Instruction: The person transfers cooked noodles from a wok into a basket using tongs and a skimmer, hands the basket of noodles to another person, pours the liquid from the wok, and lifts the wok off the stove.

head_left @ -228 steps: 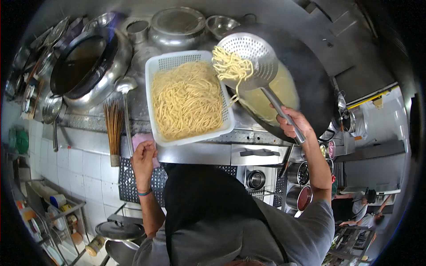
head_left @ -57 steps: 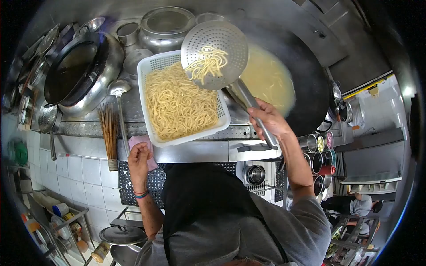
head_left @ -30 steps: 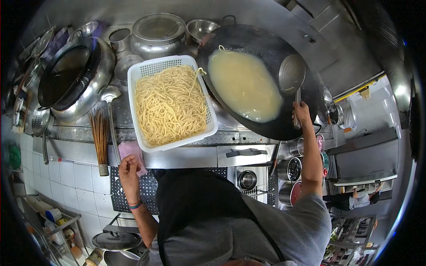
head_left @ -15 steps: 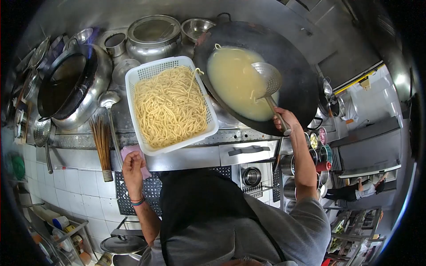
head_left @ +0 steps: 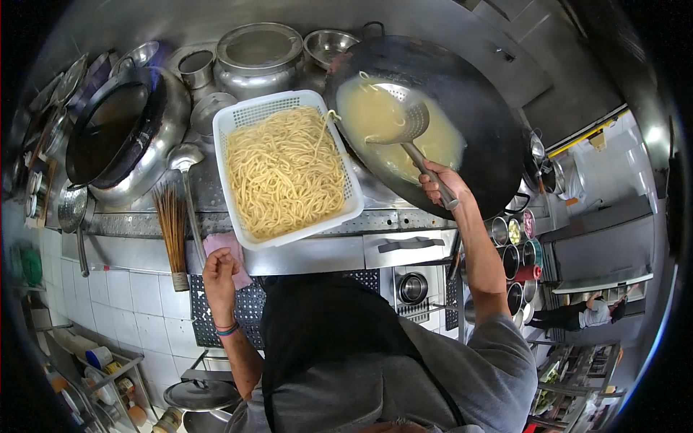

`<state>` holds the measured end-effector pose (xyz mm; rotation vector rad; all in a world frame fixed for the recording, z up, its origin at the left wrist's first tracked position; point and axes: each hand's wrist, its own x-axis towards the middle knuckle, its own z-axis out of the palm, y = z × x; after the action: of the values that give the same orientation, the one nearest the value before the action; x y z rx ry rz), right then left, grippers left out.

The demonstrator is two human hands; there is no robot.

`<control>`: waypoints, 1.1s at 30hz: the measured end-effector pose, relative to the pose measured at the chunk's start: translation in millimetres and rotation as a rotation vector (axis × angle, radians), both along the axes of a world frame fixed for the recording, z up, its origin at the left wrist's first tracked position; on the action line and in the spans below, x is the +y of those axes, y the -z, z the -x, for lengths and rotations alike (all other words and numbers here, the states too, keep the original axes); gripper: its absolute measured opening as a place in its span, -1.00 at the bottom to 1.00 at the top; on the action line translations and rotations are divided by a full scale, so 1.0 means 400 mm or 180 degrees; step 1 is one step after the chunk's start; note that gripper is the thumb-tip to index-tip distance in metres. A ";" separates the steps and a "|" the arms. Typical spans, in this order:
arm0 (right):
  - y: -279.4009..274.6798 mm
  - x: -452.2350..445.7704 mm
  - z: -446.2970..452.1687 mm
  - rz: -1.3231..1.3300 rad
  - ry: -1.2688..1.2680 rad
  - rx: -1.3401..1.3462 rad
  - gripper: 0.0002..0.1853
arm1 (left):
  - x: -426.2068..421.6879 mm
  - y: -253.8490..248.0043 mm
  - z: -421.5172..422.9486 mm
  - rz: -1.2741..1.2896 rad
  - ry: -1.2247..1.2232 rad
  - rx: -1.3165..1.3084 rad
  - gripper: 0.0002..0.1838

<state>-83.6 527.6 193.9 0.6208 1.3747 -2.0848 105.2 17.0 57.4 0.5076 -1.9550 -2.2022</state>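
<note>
My right hand [head_left: 442, 186] grips the handle of a perforated metal strainer [head_left: 415, 121], whose bowl dips partly into cloudy yellowish liquid [head_left: 440, 144] in a large black wok [head_left: 491, 123]. A noodle or two show at the strainer's left edge. Left of the wok, a white perforated basket [head_left: 351, 207] holds a heap of noodles [head_left: 285, 173], one strand hanging over its right rim. My left hand [head_left: 220, 273] is raised beside a pink cloth [head_left: 229, 249] at the counter's front edge, fingers curled together; whether they pinch anything is too small to tell.
A ladle [head_left: 185, 159] and a bundle of thin sticks [head_left: 172, 229] lie left of the basket. Farther left stands a wok on a metal pot [head_left: 155, 155]. A lidded pot [head_left: 260, 54] is behind the basket. Small containers [head_left: 510, 263] and another person [head_left: 592, 314] are at the right.
The noodles earlier on the strainer are off it. My right hand swung the strainer to the wok's right side, then back left through the liquid. My left hand stays near the cloth.
</note>
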 end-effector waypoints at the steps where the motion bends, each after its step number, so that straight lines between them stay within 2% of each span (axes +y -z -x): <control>1: -0.012 -0.012 -0.004 -0.0023 0.0013 0.0015 -0.80 | -0.002 -0.003 -0.002 -0.0011 -0.0008 0.0006 -0.83; 4: -0.029 -0.032 -0.019 0.0036 0.0036 -0.0011 -0.80 | -0.002 -0.010 -0.008 -0.0034 -0.0035 -0.0004 -0.83; 6: -0.030 -0.025 -0.026 0.0251 0.0029 -0.0104 -0.72 | -0.001 -0.012 -0.008 -0.0036 -0.0060 -0.0025 -0.83; 12: -0.069 -0.045 -0.075 0.0481 -0.0108 0.0051 -0.65 | 0.007 -0.010 0.002 -0.0009 -0.0032 -0.0068 -0.82; 14: -0.113 -0.079 -0.101 0.0456 -0.0015 0.0157 -0.76 | 0.010 -0.007 0.011 -0.0014 -0.0026 -0.0119 -0.82; 17: -0.159 -0.122 -0.125 0.0294 0.0011 0.0329 -0.78 | 0.013 -0.008 0.022 -0.0008 0.0000 -0.0115 -0.81; 21: -0.202 -0.190 -0.147 -0.0173 -0.0258 0.0749 -0.77 | 0.021 -0.020 0.029 0.0034 0.0013 -0.0065 -0.80; 25: -0.202 -0.260 -0.157 -0.0822 -0.0531 0.0918 -0.58 | 0.018 -0.015 0.028 0.0005 0.0000 -0.0004 -0.80; 26: -0.196 -0.274 -0.158 -0.0976 -0.0633 0.1000 -0.45 | 0.017 -0.013 0.027 -0.0038 -0.0012 0.0030 -0.80; 30: -0.183 -0.319 -0.162 -0.1907 -0.1206 0.1556 -0.38 | 0.013 -0.016 0.010 -0.0114 -0.0103 0.0045 -0.81; 33: -0.191 -0.323 -0.161 -0.2399 -0.1120 0.1988 -0.38 | 0.005 -0.007 -0.008 -0.0161 -0.0185 0.0040 -0.81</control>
<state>-19.2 398.6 270.2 -0.0474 2.4522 -1.4817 108.4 19.1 60.3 0.5490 -1.8585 -2.2189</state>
